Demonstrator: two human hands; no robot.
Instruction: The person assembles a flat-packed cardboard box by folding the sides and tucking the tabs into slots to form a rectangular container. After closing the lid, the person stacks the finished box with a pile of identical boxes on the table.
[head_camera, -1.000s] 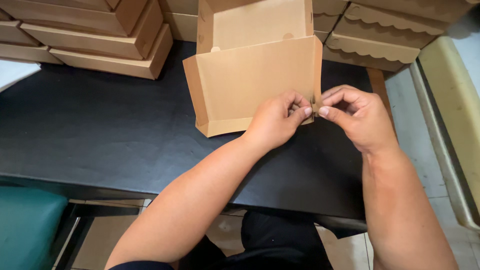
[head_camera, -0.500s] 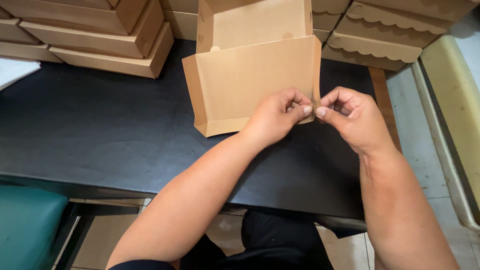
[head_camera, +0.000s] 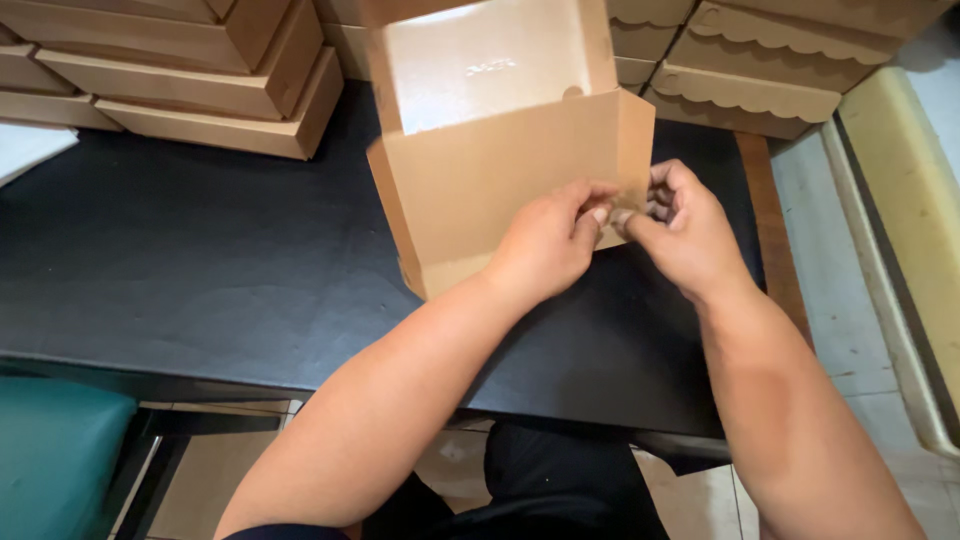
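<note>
Boxes (head_camera: 215, 95) stacked far left on black worktop (head_camera: 200, 270). Centre: half-folded carton (head_camera: 480, 190) tilted up off the worktop. Left hand (head_camera: 545, 245) fingers pinched on its lower right corner; right hand (head_camera: 685, 230) fingers clamped on same corner, meeting the left.

Two hands: left grip (head_camera: 545, 245), right grip (head_camera: 690, 230). One open box (head_camera: 490, 170), unfinished, both hands pinching its near right corner. One black tabletop (head_camera: 180, 270). Finished boxes stacked at back: left stack (head_camera: 190, 75), about five showing; right stack (head_camera: 770, 60), scalloped edges, about four showing; exact count unclear, tops cut off. One teal seat (head_camera: 50, 460). One white sheet (head_camera: 25, 150).
</note>
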